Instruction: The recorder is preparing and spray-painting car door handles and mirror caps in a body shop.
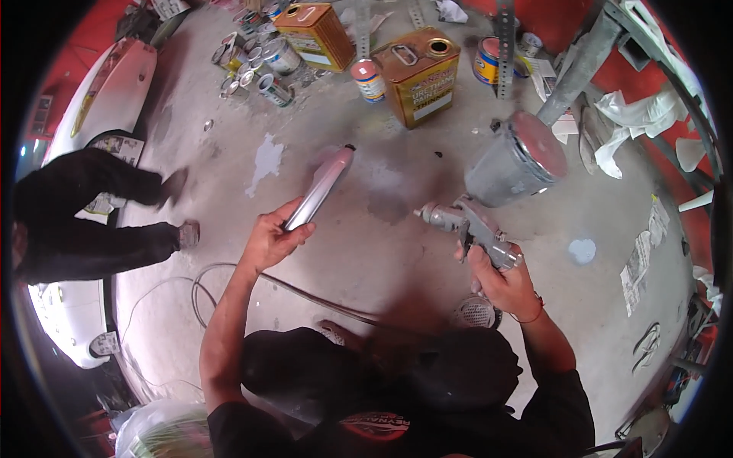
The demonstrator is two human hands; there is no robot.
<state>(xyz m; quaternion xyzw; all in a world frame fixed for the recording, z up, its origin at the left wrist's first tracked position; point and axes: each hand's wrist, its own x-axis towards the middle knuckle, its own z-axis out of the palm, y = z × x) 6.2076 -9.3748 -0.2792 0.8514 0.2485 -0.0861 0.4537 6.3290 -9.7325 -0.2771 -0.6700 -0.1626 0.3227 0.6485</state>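
My left hand [276, 238] holds up a long, glossy silver-pink piece that looks like a car door handle [324, 182], gripping it by its lower end. The free end is tilted up and to the right and has a small dark tip. On the right, my right hand [498, 278] is wrapped round the grip of a metal paint spray gun [466, 223]. The gun's nozzle faces left, below and to the right of the handle, and is apart from it. A lidded grey cup [504, 164] sits against the gun's top and looks joined to it.
Rectangular thinner tins [424, 80] and several paint cans [279, 57] stand at the back. A hose [305, 294] curves across the concrete floor. At left, another person's dark-trousered legs [114, 221] are beside a white car panel [114, 99]. Sandals [647, 345] lie at right.
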